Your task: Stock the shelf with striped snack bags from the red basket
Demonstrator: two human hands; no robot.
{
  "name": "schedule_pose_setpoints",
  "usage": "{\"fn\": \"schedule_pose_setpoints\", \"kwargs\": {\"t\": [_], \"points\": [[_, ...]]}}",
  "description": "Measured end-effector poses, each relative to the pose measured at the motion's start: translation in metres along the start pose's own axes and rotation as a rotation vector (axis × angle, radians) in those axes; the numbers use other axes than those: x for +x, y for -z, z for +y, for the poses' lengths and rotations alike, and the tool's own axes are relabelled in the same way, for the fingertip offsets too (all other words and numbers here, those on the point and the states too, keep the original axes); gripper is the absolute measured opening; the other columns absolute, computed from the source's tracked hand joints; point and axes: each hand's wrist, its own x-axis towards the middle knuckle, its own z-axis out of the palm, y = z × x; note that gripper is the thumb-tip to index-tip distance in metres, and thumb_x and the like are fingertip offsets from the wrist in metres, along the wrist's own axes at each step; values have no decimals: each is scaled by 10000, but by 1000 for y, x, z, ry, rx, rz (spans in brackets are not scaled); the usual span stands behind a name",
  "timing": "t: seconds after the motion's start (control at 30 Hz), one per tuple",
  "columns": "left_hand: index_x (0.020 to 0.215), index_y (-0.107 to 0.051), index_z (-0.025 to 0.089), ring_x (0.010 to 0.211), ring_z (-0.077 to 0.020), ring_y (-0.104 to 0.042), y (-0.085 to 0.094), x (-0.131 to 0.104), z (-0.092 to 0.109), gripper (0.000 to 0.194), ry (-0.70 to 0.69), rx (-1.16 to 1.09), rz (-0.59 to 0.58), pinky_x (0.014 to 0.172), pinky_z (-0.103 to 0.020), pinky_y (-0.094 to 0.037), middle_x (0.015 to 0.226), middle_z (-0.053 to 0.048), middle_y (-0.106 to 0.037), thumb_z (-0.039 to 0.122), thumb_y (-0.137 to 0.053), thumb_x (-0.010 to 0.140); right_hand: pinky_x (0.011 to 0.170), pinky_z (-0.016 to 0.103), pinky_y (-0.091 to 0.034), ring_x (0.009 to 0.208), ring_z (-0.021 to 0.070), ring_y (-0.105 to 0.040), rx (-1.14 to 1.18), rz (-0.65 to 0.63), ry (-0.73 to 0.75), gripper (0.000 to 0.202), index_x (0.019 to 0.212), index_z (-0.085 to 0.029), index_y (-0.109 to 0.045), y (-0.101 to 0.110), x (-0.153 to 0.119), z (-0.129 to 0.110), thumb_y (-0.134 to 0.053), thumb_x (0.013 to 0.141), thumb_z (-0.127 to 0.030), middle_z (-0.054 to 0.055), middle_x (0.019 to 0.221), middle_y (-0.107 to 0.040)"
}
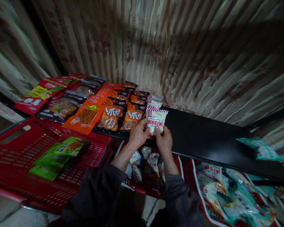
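Between my two hands is a white snack bag (156, 117) with red lettering and a striped top edge, held upright at the front of the black shelf (194, 129). My left hand (139, 134) grips its lower left side. My right hand (164, 138) pinches the lower right, thumb on the front. Right behind it stands another white snack bag (154, 100) of the same kind. Just to the left are rows of orange and black snack bags (133, 115). The bottom of the held bag is partly covered by my fingers.
Orange, brown and red snack packets (44, 91) fill the shelf's left part. A teal bag (261, 148) lies at its right end. Below are a red basket (4, 160) with green packets (58, 154) and two baskets of white and teal bags (239, 201). Corrugated sheeting (137, 41) rises behind.
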Motion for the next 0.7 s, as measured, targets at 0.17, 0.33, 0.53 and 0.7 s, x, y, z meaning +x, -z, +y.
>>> {"fn": "schedule_pose_setpoints", "kwargs": {"t": [0.17, 0.33, 0.53, 0.7], "points": [[1303, -532, 183, 927, -231, -667, 4, -8, 7, 456, -9, 167, -10, 886, -389, -512, 1144, -114, -680, 182, -533, 847, 823, 402, -440, 894, 273, -586, -94, -28, 17, 560, 1067, -134, -660, -3, -8, -2, -388, 873, -584, 164, 998, -670], [1329, -490, 138, 1099, -274, -608, 2, -13, 12, 468, -50, 274, 5, 949, -412, -477, 1212, -157, -640, 194, -500, 865, 847, 389, -441, 969, 272, -595, 10, 11, -28, 640, 1283, -141, -547, -10, -11, 2, -443, 842, -593, 156, 1114, -666], [1352, -440, 97, 1178, -274, -572, -4, -12, 11, 496, -61, 200, -27, 1010, -422, -449, 1302, -189, -582, 176, -474, 863, 871, 377, -450, 1041, 273, -608, 108, -22, -124, 757, 1394, -159, -444, -12, -10, 1, -447, 809, -640, 149, 1204, -646], [1360, -421, 27, 1176, -288, -577, -4, -9, 8, 511, -56, 150, -69, 1022, -426, -443, 1292, -227, -582, 172, -453, 872, 838, 364, -468, 961, 258, -642, 158, -67, -139, 708, 1347, -176, -492, -12, -8, -3, -447, 814, -639, 126, 1118, -686]]}}
